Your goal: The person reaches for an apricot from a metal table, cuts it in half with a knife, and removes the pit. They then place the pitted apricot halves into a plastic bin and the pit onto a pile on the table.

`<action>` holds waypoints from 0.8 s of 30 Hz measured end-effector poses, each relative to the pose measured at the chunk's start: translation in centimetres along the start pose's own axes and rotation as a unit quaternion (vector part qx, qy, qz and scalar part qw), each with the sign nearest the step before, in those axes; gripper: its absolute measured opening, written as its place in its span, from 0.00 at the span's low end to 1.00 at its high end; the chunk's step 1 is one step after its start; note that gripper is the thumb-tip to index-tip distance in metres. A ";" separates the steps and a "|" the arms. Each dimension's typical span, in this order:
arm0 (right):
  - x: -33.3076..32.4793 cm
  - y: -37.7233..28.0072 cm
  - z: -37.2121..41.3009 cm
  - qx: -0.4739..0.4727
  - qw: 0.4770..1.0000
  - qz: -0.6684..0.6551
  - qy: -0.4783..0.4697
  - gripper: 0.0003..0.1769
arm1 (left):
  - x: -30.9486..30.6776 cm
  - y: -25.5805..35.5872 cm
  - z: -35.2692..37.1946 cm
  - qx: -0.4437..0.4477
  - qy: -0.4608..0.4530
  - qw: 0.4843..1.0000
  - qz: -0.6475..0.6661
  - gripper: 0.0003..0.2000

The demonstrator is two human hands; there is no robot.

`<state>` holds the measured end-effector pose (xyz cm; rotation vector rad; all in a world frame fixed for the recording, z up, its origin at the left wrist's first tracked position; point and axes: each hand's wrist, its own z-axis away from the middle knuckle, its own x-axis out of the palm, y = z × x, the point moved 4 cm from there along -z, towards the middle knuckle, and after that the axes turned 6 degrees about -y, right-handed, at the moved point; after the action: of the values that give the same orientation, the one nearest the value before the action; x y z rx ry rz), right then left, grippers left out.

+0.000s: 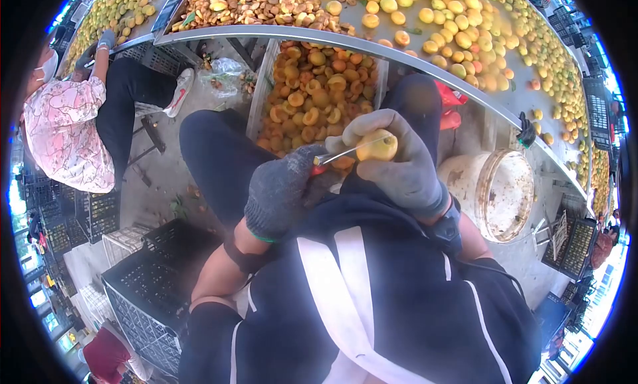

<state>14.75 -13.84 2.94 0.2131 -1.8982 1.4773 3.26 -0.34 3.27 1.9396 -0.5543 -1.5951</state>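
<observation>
My left hand [278, 192], in a dark knit glove, is closed round the red handle of a small knife [345, 151]. The thin blade points up and right, and its tip end lies across a yellow apricot [377, 146]. My right hand [407, 163], in a grey glove, grips that apricot between thumb and fingers. Just beyond both hands, between my knees, stands a crate [259, 95] filled with halved apricots [312, 95].
A metal-edged table [415, 62] curves ahead, bearing whole apricots [458, 25] and a heap of apricot pits [252, 8]. A stained white bucket [502, 194] is at right, a black crate [149, 278] at lower left. Another person [70, 128] sits at left.
</observation>
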 end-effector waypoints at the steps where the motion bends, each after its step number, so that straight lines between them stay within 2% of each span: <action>1: 0.1 0.0 0.0 0.006 1.000 0.006 -0.017 0.27 | 0.0 -0.1 0.3 0.029 0.013 1.000 0.001 0.18; 4: 0.5 -0.2 -0.1 -0.014 0.999 0.036 -0.017 0.21 | 0.1 -0.2 0.7 0.065 0.026 0.998 0.004 0.16; 6: 0.4 0.1 -0.1 -0.022 0.999 0.037 -0.020 0.22 | 0.1 0.0 0.8 0.069 0.029 0.997 0.004 0.13; 8: 0.6 0.2 -0.1 -0.028 0.999 0.037 -0.024 0.22 | 0.2 0.3 0.8 0.026 0.018 0.999 -0.033 0.12; 10: 0.7 0.3 0.0 -0.024 0.999 0.020 0.016 0.23 | 0.6 0.1 0.6 0.016 0.010 0.999 -0.043 0.11; 14: 0.9 0.7 0.1 -0.030 0.999 0.033 0.029 0.23 | 1.2 -0.2 0.0 -0.032 -0.012 0.998 -0.057 0.09; 17: 1.2 0.5 -0.1 -0.019 0.998 0.048 0.026 0.23 | 1.2 -0.3 -0.3 -0.009 -0.004 0.997 -0.075 0.09; 22: 1.2 0.9 -0.9 -0.025 0.993 -0.113 0.014 0.26 | 1.8 -0.5 -0.9 -0.033 -0.016 0.998 -0.054 0.10; 24: 1.8 0.5 -1.6 -0.030 0.996 -0.081 0.021 0.25 | 2.0 -0.7 -1.5 -0.029 -0.003 0.999 -0.046 0.11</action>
<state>13.86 -11.70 3.85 0.2976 -1.8431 1.3051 5.11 -0.86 1.52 1.9431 -0.4227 -1.6547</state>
